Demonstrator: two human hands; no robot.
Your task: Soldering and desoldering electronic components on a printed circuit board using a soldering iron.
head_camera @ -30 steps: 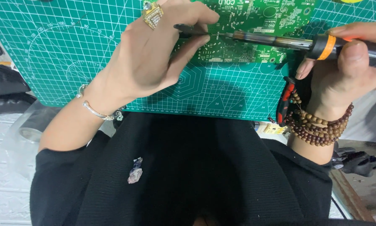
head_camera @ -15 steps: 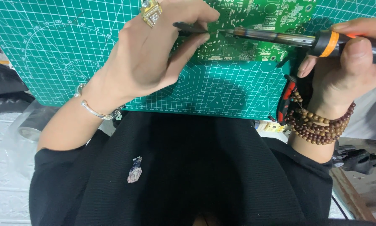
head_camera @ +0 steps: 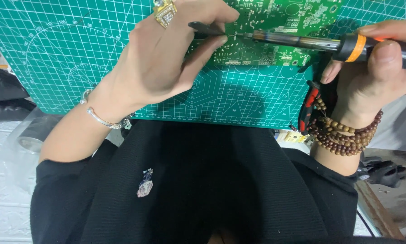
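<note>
My left hand reaches in from the lower left, wrist bent, back of the hand up, thumb and forefinger pinched together at the fingertips. My right hand comes in from the right, fingers curled in a closed grip, thumb lying flat along the top. Both forearms angle inward from my black sleeves, elbows out wide, wrists well apart.

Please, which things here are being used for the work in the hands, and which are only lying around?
In use:
- left hand pinching dark tweezers
- right hand gripping the soldering iron
- green circuit board
- green cutting mat under the board

Lying about:
- red-handled tool at the mat's edge, beside the right wrist
- clear tape roll at left
- black bag at left
</note>
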